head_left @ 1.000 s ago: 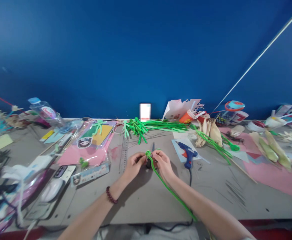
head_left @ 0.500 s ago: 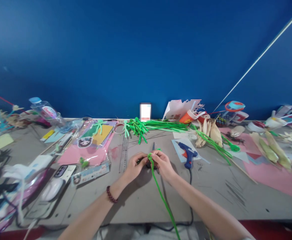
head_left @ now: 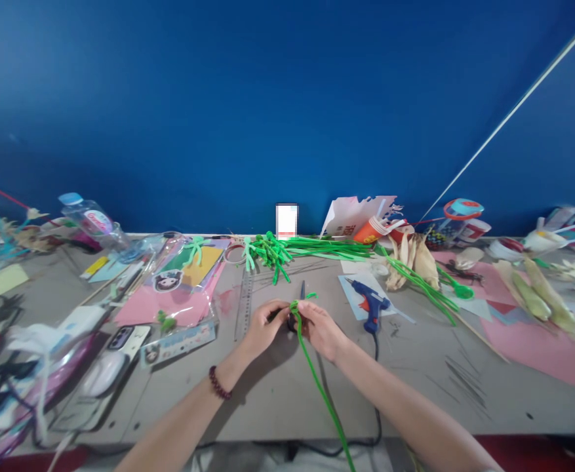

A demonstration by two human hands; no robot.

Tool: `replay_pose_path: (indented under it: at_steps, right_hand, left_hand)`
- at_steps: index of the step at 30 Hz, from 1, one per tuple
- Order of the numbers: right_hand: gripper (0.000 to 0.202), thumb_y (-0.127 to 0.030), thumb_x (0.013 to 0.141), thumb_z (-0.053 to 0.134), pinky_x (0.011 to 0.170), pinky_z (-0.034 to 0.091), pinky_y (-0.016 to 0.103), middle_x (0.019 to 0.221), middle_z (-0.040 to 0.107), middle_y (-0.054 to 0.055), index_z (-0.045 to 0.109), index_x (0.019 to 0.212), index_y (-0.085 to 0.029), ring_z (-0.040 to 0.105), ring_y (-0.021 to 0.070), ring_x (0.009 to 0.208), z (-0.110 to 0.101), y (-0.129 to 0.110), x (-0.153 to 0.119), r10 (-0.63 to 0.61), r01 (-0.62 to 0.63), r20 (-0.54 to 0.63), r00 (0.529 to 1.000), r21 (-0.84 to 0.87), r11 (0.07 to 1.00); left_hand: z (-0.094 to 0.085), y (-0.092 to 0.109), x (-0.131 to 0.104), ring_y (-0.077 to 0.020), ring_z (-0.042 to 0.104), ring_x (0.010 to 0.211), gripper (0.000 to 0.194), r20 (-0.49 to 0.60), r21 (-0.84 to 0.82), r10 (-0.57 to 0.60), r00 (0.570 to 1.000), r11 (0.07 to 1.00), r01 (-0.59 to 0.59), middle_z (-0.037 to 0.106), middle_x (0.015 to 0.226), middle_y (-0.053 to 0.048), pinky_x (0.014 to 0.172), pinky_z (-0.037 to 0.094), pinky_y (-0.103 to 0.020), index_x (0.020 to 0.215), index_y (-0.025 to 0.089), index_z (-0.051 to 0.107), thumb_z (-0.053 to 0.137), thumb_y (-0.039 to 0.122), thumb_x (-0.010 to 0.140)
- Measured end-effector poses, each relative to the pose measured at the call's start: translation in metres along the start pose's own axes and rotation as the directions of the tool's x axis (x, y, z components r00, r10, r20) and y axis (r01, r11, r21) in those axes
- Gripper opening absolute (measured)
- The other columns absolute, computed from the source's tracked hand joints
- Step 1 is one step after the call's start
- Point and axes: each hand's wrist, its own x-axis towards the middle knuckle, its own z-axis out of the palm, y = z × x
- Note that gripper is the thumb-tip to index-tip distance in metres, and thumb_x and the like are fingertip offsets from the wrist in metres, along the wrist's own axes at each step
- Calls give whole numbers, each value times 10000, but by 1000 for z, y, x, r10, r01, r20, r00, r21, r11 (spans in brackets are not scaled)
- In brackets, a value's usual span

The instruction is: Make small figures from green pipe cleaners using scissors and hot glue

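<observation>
Between my fingertips is a green pipe cleaner [head_left: 317,380], bunched into a small coil at its upper end, with its long tail hanging past the table's front edge. My left hand [head_left: 267,328] pinches the coil from the left. From the right, my right hand [head_left: 320,328] presses on the same coil with thumb and forefinger. Scissors [head_left: 303,288] lie beneath the hands; their blade tip points away and the handles are mostly covered. A short green piece [head_left: 311,295] shows just beyond my right fingers.
A blue glue gun [head_left: 372,305] lies on light blue paper to the right, its cord running down to the front edge. Behind the hands are bent green pieces [head_left: 270,252] and a bundle of green pipe cleaners [head_left: 331,248]. Leftward lie a clear ruler [head_left: 244,305] and a phone [head_left: 105,373].
The fingers of my right hand have shifted slightly at the coil, leaving more of it and the short green piece visible. My left hand stays nearly in place.
</observation>
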Motion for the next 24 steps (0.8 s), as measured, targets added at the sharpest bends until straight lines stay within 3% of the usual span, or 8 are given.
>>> replay_pose_path:
  at_steps: [8, 15, 19, 22, 24]
  right_hand:
    - [279, -341, 603, 798, 538, 445, 204, 683, 644, -28, 645, 788, -199, 563, 94, 562, -5, 5, 3, -21, 22, -11, 1000, 19, 1000]
    - [257, -365, 629, 780, 508, 439, 183, 608, 605, -27, 636, 717, -171, 538, 80, 526, -1, 3, 3, -24, 23, 29, 999, 23, 999]
    - [294, -438, 669, 729, 535, 453, 206, 625, 610, -11, 630, 728, -167, 546, 92, 537, -1, 4, 4, -106, 107, 13, 994, -87, 990]
    - [309, -466, 725, 658, 538, 455, 232, 701, 642, 16, 641, 825, -174, 566, 116, 559, -1, -7, 2, -276, 263, 23, 961, -386, 884]
    - [280, -405, 755, 634, 607, 480, 261, 821, 669, 43, 639, 930, -187, 609, 152, 659, -2, -24, -6, -414, 371, 89, 906, -637, 675]
  left_hand:
    - [2, 4, 0, -163, 573, 665, 275, 1, -77, -55, 998, 995, 55, 653, 723, -56, 627, 464, -258, 741, 155, 687, 627, 423, 746]
    - [5, 9, -2, -146, 560, 607, 282, 8, -113, -94, 996, 989, 94, 642, 654, -37, 595, 456, -252, 744, 153, 677, 640, 432, 729]
    - [4, 8, -1, -139, 552, 583, 285, -15, -110, -104, 994, 989, 102, 628, 625, -25, 567, 438, -245, 763, 151, 680, 649, 431, 720]
    - [3, 5, 1, -120, 511, 522, 307, -33, -137, -106, 994, 985, 101, 586, 557, -11, 517, 403, -238, 727, 137, 675, 667, 443, 700]
    - [3, 4, 2, -109, 489, 490, 322, -45, -193, -121, 992, 975, 111, 560, 523, -3, 499, 391, -238, 695, 131, 662, 684, 452, 685]
